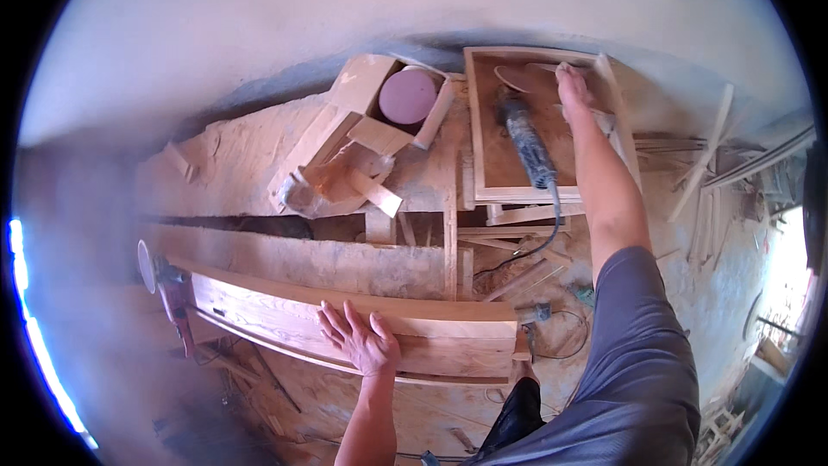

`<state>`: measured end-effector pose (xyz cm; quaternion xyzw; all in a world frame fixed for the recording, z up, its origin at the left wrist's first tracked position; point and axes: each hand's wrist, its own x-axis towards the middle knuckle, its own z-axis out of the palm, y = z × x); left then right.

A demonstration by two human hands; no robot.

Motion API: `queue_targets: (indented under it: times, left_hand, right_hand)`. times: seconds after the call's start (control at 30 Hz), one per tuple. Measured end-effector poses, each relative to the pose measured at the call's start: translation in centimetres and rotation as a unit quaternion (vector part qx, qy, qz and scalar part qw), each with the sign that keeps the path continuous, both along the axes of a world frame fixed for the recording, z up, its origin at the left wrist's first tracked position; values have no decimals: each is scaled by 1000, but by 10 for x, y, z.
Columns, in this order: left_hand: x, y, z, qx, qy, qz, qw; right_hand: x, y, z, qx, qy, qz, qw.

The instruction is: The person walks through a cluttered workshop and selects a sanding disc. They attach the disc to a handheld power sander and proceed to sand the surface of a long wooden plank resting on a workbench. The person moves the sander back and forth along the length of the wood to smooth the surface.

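My left hand [360, 341] lies flat with fingers spread on a long pale wooden box-like piece [448, 328], which stretches across the near side of the bench. My right arm reaches far forward, and my right hand [573, 86] is over a shallow framed wooden tray [552, 192]. Its fingers look closed, perhaps on a thin pale piece; what they hold is hard to make out. Beside this hand, in the tray, rests a dark dusty angle grinder [528, 140] with a disc at its far end and a cord trailing toward me.
A stack of round purple sanding discs [408, 97] sits in a small wooden box. Wood offcuts and a crumpled plastic bag [302, 194] lie near it. A red grinder [177, 302] hangs at the long piece's left end. Thin wood strips [703, 155] lean at the right.
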<state>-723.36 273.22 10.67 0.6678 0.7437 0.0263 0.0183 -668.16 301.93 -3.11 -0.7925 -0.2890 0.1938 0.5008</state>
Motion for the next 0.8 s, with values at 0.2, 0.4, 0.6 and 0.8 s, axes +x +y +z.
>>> queue_targets:
  times: [0.2,0.4,0.6,0.8]
  left_hand:
    - [-7,-5,-1,12,17,9,1000]
    - [15,-6,-10,27,-27,-21,999]
    - [-8,-13,-12,14,-21,42,999]
    - [-74,-34,45,-215,-483,-58,847]
  right_hand:
    - [30,-62,112,271,333,38,903]
    - [97,-220,136,-245,-44,94,964]
    - [-13,-309,225,-114,-155,25,981]
    - [-235,-438,323,63,79,186,977]
